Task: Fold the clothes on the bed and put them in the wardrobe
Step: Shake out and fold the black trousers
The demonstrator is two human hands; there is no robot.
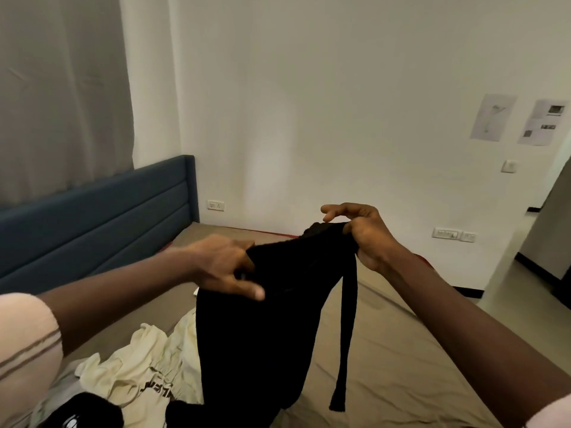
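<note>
Gravity does your smoothing: your left hand (pixel 222 267) and right hand (pixel 367 239) each pinch the top edge of the black garment (pixel 256 335), so it hangs straight above the bed (pixel 395 366), likely for a first fold.

A garment (pixel 256 329) is held above the bed (pixel 401 350), gripped at its upper left edge by the left hand (pixel 222 264) and at its upper right by the right hand (pixel 361 233), which is set higher and farther back; a strip (pixel 346 329) is hung from its right side; a heap of clothes (pixel 145 366) is laid on the bed at lower left, partly hidden behind the garment; the headboard (pixel 92 220) is placed at the left, below the curtain (pixel 61 97); two papers (pixel 493 117) are fixed to the wall (pixel 309 103) at far right.
</note>
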